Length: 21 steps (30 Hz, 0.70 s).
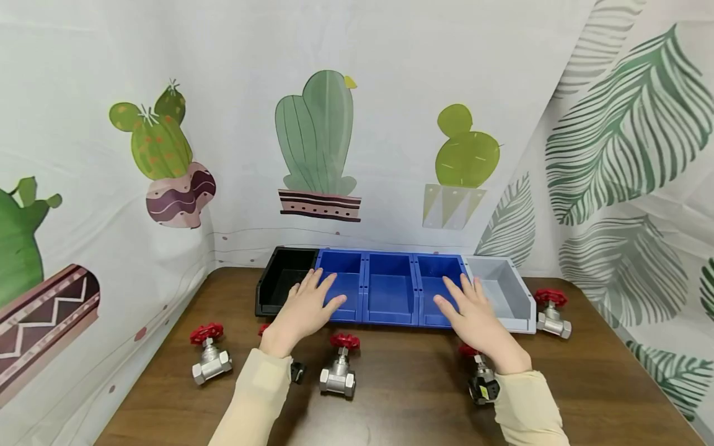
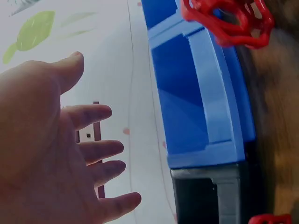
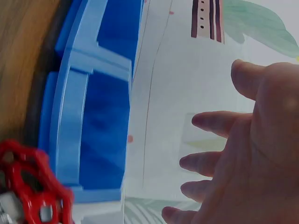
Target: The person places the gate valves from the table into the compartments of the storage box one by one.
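Observation:
My left hand (image 1: 304,310) is held with fingers spread, palm down, in front of the black bin (image 1: 268,303) and the left blue bin (image 1: 343,313); nothing is in its grasp. Likewise, the fingers of my right hand (image 1: 474,316) are extended without holding anything, near the right blue bin (image 1: 432,317). Below the right hand stands a metal valve (image 1: 481,371) with a red handwheel, partly covered by the wrist. The left forearm mostly hides another valve, its red handwheel (image 1: 263,329) and a black part (image 1: 298,372) peeking out. Between the hands stands a third valve (image 1: 338,371).
A middle blue bin (image 1: 390,317) and a grey bin (image 1: 515,323) complete the row along the back of the wooden table (image 1: 407,396). More red-handled valves stand at the left (image 1: 211,359) and far right (image 1: 552,319). Behind hangs a cactus-print cloth (image 1: 390,155).

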Each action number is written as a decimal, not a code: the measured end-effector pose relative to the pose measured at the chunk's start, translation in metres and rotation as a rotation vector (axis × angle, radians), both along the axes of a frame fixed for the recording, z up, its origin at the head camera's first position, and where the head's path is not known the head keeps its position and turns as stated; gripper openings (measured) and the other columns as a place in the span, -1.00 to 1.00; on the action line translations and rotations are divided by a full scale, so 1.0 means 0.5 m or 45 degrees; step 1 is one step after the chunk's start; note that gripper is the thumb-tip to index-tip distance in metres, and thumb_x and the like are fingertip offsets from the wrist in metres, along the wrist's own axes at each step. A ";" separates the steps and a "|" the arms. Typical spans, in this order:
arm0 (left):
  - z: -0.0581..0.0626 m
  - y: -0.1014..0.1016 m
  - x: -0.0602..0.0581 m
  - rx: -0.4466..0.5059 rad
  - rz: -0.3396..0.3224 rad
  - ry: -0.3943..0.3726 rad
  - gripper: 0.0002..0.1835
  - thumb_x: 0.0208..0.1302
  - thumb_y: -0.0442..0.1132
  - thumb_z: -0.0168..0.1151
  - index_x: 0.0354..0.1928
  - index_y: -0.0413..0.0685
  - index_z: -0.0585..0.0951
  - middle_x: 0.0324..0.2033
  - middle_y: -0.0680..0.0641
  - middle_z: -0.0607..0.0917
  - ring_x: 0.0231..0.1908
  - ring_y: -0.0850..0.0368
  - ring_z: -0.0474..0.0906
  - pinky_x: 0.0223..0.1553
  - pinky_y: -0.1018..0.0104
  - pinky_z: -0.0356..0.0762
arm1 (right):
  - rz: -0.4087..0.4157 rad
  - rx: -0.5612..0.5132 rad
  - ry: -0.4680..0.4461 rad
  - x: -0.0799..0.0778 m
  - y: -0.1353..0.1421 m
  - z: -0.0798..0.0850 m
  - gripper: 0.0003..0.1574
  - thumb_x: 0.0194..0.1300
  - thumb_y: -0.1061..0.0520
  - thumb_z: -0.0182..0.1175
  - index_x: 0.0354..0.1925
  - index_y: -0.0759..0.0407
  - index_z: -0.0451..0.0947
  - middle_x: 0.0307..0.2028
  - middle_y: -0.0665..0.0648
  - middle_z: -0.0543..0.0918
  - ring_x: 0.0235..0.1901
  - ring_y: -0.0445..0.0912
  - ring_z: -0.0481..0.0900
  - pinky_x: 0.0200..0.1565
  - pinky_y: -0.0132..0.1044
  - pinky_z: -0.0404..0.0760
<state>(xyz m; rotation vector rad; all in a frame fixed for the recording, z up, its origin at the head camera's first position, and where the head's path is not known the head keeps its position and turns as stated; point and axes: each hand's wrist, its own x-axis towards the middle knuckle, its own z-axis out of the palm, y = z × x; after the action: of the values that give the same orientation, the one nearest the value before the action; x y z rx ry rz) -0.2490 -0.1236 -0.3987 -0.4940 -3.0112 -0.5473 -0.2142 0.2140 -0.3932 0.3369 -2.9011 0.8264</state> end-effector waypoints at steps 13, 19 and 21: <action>-0.020 -0.071 -0.035 0.056 0.076 -0.015 -0.31 0.46 0.19 -0.02 0.44 -0.09 0.28 0.44 -0.31 0.15 0.44 -0.27 -0.07 0.28 -0.35 -0.04 | -0.036 -0.008 -0.103 0.006 0.093 0.002 -0.08 0.51 -0.31 -0.15 0.45 0.37 0.10 0.40 0.62 -0.11 0.38 0.51 -0.36 0.15 0.53 -0.20; -0.025 -0.111 -0.053 0.023 0.107 0.019 -0.36 0.47 0.14 0.01 0.40 -0.13 0.34 0.38 -0.35 0.24 0.40 -0.30 0.05 0.24 -0.36 0.06 | -0.015 -0.038 -0.066 0.006 0.142 0.000 -0.14 0.52 -0.22 -0.10 0.41 0.43 0.12 0.37 0.66 -0.08 0.37 0.53 -0.36 0.17 0.51 -0.20; -0.027 -0.122 -0.061 0.010 0.111 0.035 -0.38 0.47 0.11 0.01 0.38 -0.15 0.36 0.36 -0.36 0.27 0.38 -0.31 0.11 0.22 -0.36 0.09 | 0.001 -0.056 -0.048 0.002 0.161 -0.003 -0.16 0.53 -0.19 -0.08 0.40 0.44 0.14 0.36 0.67 -0.06 0.37 0.52 -0.35 0.18 0.49 -0.20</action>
<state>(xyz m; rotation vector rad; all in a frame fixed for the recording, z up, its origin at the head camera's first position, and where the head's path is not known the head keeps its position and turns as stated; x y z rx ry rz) -0.2794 -0.1848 -0.4121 -0.3643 -2.9863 -0.5414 -0.2132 0.2944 -0.3946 0.3216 -2.9122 0.9049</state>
